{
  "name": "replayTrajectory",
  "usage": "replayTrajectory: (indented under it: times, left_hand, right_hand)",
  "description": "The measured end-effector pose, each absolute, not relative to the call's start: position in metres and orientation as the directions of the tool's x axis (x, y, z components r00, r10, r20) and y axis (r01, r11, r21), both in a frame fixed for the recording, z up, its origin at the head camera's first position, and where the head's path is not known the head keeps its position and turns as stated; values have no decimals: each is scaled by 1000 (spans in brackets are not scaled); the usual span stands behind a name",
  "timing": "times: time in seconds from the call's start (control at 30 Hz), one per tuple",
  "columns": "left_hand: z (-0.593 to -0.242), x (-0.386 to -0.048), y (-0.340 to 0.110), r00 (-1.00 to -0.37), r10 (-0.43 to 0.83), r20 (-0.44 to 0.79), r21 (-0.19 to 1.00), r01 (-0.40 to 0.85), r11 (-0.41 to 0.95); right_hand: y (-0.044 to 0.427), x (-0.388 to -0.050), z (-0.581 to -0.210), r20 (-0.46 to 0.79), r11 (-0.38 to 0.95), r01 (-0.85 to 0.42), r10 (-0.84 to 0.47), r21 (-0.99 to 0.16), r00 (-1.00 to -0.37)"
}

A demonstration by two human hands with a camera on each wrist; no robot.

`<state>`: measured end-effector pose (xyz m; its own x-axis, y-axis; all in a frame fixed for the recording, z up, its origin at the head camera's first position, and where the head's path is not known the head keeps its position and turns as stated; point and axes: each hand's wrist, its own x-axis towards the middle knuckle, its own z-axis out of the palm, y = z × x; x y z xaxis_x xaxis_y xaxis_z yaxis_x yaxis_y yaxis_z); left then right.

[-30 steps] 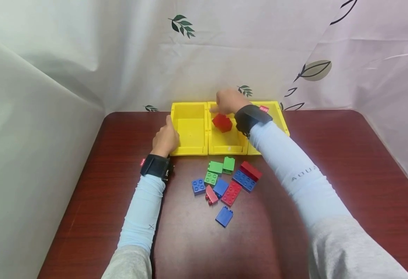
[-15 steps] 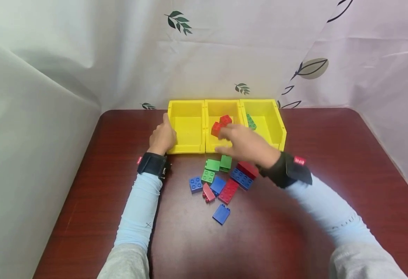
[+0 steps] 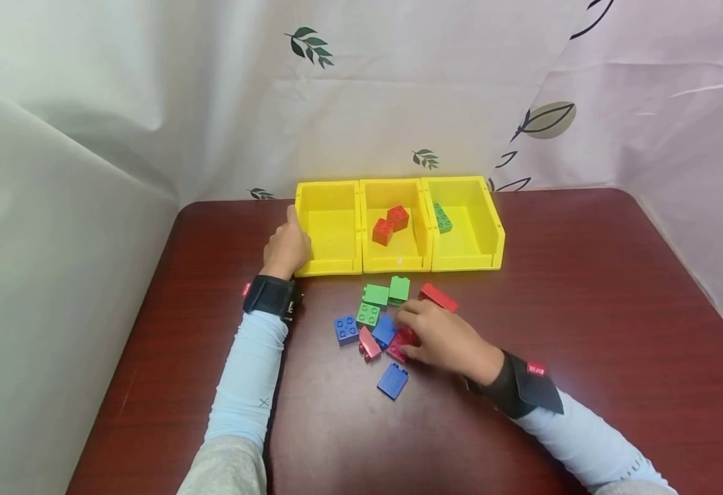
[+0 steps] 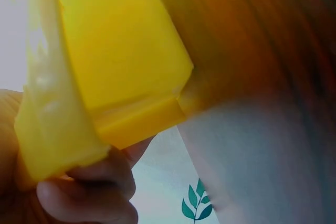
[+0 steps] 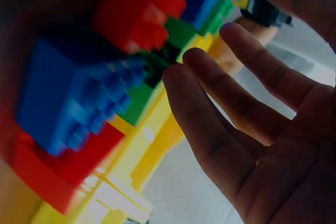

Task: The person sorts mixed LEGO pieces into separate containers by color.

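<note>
My left hand (image 3: pixel 287 246) grips the outer wall of the left yellow bin (image 3: pixel 330 265), its fingers curled round the edge of the bin (image 4: pixel 121 40) in the left wrist view. Over the loose bricks, my right hand (image 3: pixel 445 340) has its thumb and fingers spread around a red brick (image 3: pixel 396 349), which it partly covers. The right wrist view shows that hand (image 5: pixel 252 124) with extended fingers, beside a red brick (image 5: pixel 136 9) and a studded blue brick (image 5: pixel 58 98). Contact with the red brick cannot be told.
Two red bricks (image 3: pixel 390 225) lie in the middle bin (image 3: pixel 398 264), a green brick (image 3: pixel 442 218) in the right bin (image 3: pixel 466 262). Several green, blue and red bricks, including a blue one (image 3: pixel 393 381) nearest me, lie on the dark red table (image 3: pixel 584 289). A patterned cloth hangs behind.
My right hand has come back from over the middle bin to the loose bricks, uncovering the red bricks and the green brick in the bins. My left hand has kept its grip.
</note>
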<state>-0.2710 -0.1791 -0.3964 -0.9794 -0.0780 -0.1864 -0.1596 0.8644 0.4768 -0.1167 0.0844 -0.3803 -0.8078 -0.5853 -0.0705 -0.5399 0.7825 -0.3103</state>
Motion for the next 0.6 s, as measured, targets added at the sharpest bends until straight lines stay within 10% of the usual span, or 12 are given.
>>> replayTrajectory:
  times: [0.6]
  left_hand:
    - [-395, -271, -178, -979, -79, -189, 459, -159, 874]
  right_hand:
    - [86, -108, -407, -15, 802, -550, -569, -233, -822]
